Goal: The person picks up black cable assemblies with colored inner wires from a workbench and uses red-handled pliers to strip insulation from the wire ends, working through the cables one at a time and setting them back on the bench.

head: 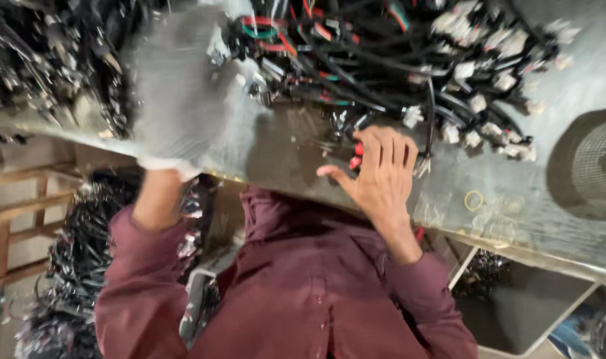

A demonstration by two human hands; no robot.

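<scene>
A metal workbench [529, 199] is seen, its far side covered by a heap of wire harnesses [396, 60] with white connectors. The gloved left hand [180, 100] is raised at the heap's left edge; blur prevents its grip from being determined. The bare right hand [382, 176] is laid nearer the body, fingers loosely curled about a small red part [357, 156] at the fingertips. The heap lies directly beyond this hand, its cables running left to right.
</scene>
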